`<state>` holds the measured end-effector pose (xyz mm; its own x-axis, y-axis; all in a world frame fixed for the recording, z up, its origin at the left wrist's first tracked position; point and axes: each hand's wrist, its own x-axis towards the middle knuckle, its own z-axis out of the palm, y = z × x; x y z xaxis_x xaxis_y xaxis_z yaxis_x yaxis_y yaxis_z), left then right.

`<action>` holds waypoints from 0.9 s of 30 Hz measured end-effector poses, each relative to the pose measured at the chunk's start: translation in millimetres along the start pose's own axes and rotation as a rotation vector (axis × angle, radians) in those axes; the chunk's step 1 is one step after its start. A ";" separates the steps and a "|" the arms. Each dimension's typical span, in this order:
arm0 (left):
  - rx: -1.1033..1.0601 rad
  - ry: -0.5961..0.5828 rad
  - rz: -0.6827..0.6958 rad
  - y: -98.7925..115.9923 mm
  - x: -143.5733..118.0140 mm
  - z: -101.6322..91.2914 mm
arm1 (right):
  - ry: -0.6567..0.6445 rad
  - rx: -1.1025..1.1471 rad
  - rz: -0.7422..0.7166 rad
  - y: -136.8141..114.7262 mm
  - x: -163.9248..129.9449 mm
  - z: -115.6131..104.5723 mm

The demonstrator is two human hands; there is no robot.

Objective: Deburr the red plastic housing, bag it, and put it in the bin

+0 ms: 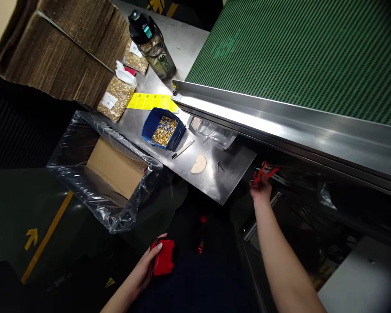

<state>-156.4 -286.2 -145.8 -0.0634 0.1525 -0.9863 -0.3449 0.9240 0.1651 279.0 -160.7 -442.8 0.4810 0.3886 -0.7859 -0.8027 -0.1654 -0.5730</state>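
Two hands, each on something red, below a steel table.

The left hand is closed around a red case, held low over the dark floor. The right hand reaches under the conveyor and grips a red tool just past the table edge. On the table lie a blue tray of brass parts, yellow labels, a bottle and two bags. A lined box stands beside it.
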 end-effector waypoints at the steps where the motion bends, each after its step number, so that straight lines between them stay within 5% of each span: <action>1: 0.001 -0.009 -0.002 -0.1 3.1 0.0 | 0.005 -0.022 0.022 -2.2 -3.3 -1.2; 5: 0.009 -0.048 -0.013 0.0 11.3 6.2 | 0.010 -0.199 0.107 -1.7 -31.6 -17.0; 12: -0.027 -0.084 0.038 8.2 11.6 31.5 | -0.051 -0.861 0.416 40.5 -154.1 -81.1; 16: -0.046 -0.138 0.108 26.0 17.6 46.8 | -0.139 -1.204 0.449 43.3 -195.7 -101.5; 22: 0.005 -0.222 0.143 56.5 33.0 55.2 | -0.165 -1.475 0.353 1.9 -204.9 -80.4; 27: 0.097 -0.365 0.131 99.8 46.9 49.2 | -0.145 -1.388 0.252 -11.3 -233.4 -32.8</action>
<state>-147.7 -169.6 -175.8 0.2418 0.3701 -0.8970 -0.2653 0.9144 0.3058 187.5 -279.3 -260.6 0.2709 0.2895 -0.9181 0.1741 -0.9527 -0.2490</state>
